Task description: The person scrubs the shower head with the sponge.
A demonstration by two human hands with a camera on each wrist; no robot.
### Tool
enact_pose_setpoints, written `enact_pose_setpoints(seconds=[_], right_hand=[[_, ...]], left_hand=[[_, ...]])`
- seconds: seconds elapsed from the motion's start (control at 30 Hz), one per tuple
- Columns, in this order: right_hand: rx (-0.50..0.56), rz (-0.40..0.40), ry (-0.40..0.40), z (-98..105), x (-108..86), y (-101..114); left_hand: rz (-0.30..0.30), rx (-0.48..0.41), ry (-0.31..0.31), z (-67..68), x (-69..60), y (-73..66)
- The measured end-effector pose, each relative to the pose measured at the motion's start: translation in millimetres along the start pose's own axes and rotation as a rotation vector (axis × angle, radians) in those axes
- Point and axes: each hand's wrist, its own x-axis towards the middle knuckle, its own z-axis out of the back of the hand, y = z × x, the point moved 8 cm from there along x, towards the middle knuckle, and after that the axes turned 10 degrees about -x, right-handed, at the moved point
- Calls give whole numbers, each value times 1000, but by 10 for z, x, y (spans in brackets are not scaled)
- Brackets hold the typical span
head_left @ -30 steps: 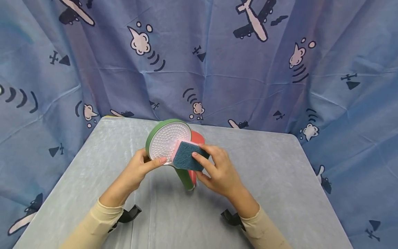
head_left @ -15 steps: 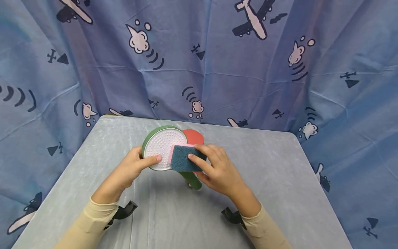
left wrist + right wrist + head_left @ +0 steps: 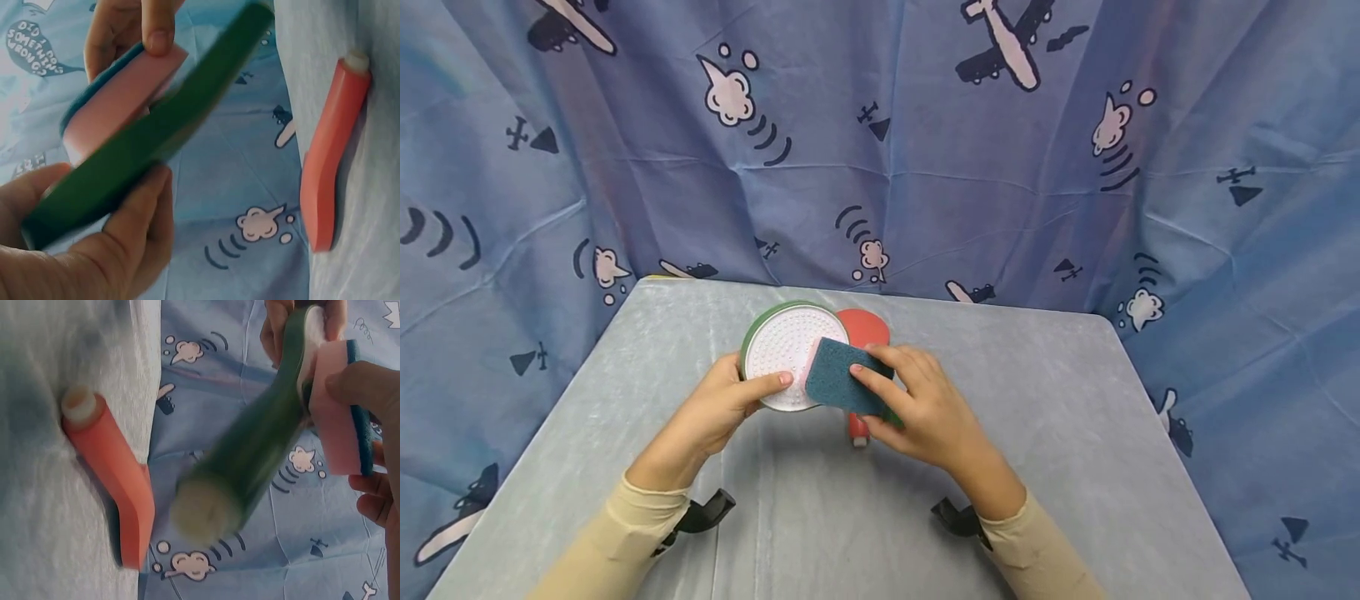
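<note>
A green shower head with a white nubbed face (image 3: pixel 782 346) is gripped at its left rim by my left hand (image 3: pixel 718 408), thumb on the face. My right hand (image 3: pixel 925 408) pinches a sponge (image 3: pixel 842 377), its teal side toward the head camera and its pink side (image 3: pixel 331 412) against the right part of the face. In the right wrist view the green handle (image 3: pixel 250 450) points down toward the camera; the sponge hides most of it in the head view. My left hand's fingers (image 3: pixel 140 219) lie behind the green back (image 3: pixel 150 125).
A red shower head (image 3: pixel 863 325) lies on the grey table (image 3: pixel 1000 375) behind the held things, its handle end (image 3: pixel 858 429) showing below the sponge. A blue curtain (image 3: pixel 820 125) with printed planes hangs behind the table.
The green shower head has moved slightly down and left, and its handle has swung right behind the sponge. The sponge has shifted a little left and tilted. Both hands keep their hold.
</note>
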Motion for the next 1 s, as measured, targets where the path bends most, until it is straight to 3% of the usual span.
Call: enact_pose_setpoints(seconds=[0.2,0.4,0.57,0.63,0.73,0.83,0.93,1.0], right_hand=[[30,-65,2,-43,37,12],[50,-82,24,-67,11,-1],[-5,-178,52,16,-77,-178],[-40,-245,72,36,-111,-291],[-85,-330,104,49,-152,-429],[-86,-400,115,54,-172,-495],[-21,-458,92,59,-156,-472],[31,-479,65,56,-122,-416]], left_hand=[[-36,-53,-100,93,-4,-37],[-55,-158,-139,195,-29,-80],[-72,-253,-283,307,-43,-99],[-102,-236,-352,360,-49,-136],[-158,-163,-398,393,-55,-208],[-222,-46,-386,358,-68,-280],[-266,38,-366,297,-81,-315],[-288,41,-366,259,-84,-323]])
